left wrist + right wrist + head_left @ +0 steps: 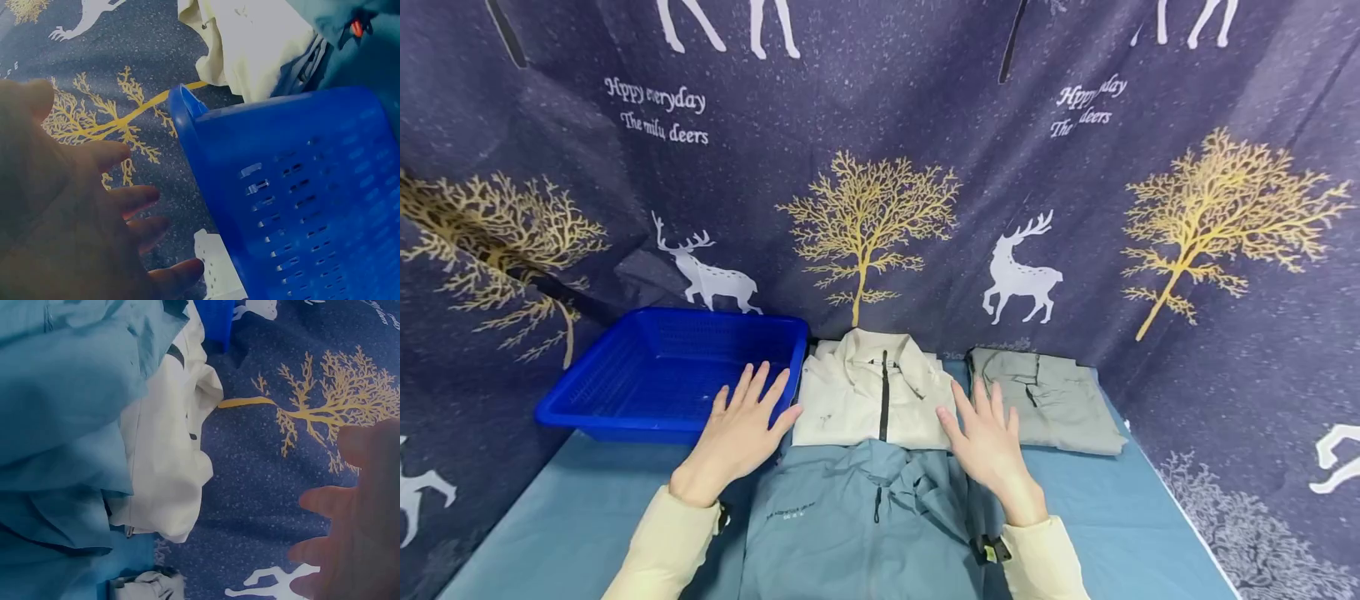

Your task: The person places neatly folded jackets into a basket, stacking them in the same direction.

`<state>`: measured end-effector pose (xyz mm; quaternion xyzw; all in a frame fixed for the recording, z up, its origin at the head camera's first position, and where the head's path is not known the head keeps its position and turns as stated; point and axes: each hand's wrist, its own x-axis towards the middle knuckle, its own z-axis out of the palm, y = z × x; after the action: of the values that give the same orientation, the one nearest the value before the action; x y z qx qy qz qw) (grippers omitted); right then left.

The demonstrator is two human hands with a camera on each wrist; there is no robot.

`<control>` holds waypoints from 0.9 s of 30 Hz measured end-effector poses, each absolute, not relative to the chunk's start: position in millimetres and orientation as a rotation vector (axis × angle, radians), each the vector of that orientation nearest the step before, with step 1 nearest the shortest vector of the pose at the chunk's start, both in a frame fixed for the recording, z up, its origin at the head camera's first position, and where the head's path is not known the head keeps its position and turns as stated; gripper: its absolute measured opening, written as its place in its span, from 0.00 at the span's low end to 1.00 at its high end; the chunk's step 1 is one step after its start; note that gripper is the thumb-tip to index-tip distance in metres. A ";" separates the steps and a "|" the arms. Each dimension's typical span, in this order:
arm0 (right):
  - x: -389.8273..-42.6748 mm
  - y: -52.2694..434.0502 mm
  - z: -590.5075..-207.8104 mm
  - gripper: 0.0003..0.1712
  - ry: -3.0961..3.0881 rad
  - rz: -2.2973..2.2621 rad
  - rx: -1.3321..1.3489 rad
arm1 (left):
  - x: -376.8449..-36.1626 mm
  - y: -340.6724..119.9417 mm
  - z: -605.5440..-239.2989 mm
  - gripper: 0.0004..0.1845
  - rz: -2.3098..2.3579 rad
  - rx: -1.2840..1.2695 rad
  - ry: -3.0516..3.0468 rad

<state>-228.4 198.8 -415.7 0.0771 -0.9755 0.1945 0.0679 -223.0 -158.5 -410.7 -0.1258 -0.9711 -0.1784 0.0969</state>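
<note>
A teal-blue jacket (pixel 865 517) lies spread at the front middle, its collar overlapping the lower edge of a folded cream jacket (pixel 842 408) with a dark zip. My left hand (pixel 741 433), fingers spread and straight, is raised near the right side of a blue plastic basket (pixel 670 427). Also straight-fingered, my right hand (pixel 988 437) hovers between the cream jacket and a folded grey-green garment (pixel 1067 408). Neither hand holds anything. In the left wrist view the fingers (pixel 144 231) stand apart from the basket's rim (pixel 206 181).
A blue cloth (pixel 1135 500) covers the table. Behind it hangs a dark navy curtain (pixel 917 108) printed with white deer and golden trees. Under the cream jacket, more folded pale cloth shows at its back edge.
</note>
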 end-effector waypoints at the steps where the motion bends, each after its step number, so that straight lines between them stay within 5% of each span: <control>1: -226.8 199.1 -416.2 0.43 -2.939 0.604 0.230 | -221.2 -158.8 -411.3 0.40 -0.539 -0.378 -2.876; 18: -198.5 206.2 -432.0 0.39 -2.945 0.803 0.206 | -198.3 -162.3 -424.3 0.31 -0.741 -0.516 -2.751; 27: -187.3 207.4 -444.1 0.36 -2.977 0.844 0.142 | -178.8 -158.6 -429.3 0.17 -0.756 -0.582 -2.617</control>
<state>-187.3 207.4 -444.1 0.0459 -0.9608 0.2724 0.0219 -178.8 -158.6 -429.3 -0.2056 -0.9247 -0.2672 0.1772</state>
